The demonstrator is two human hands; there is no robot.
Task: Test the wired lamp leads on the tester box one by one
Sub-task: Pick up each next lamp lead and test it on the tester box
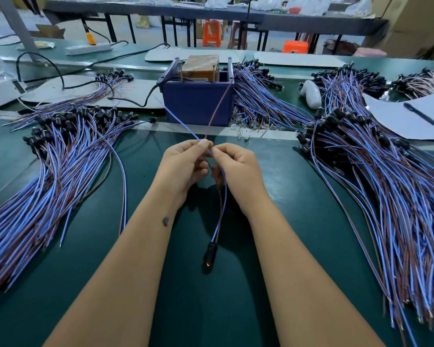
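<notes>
While both hands meet in front of the tester box, the scene reads from left to right like this:

Far left of the box: a white power strip (88, 49) with an orange plug lies on the green bench (298, 221), and a black cable (60, 73) loops from that side toward the box.

Left pile: a broad heap of blue and brown lamp leads (60, 166) with black lamp holders at their far ends fans out to the left of the box.

Left hand (183, 166): just in front of the box, fingers curled, thumb and forefinger pinching the blue wire (178, 121), which runs up and left, ending just beside the box's left front corner.

Tester box (198, 101): dark blue, open-topped, with a brown block inside and metal posts at its top edge.

Right hand (236, 169): touching the left hand's fingertips, fingers curled, pinching the same lead; the brown wire (218, 106) rises from the pinch to the box's top.

Held lead's lamp holder (209, 256): hangs below the hands, well in front of the box, a small orange glow at its tip.

Right of the box: more leads (261, 101) lie against its side.

Further right: a white rounded object (311, 93), then a large pile (386, 184) of leads.

Far right: a pen (421, 113) on white paper (398, 121).
</notes>
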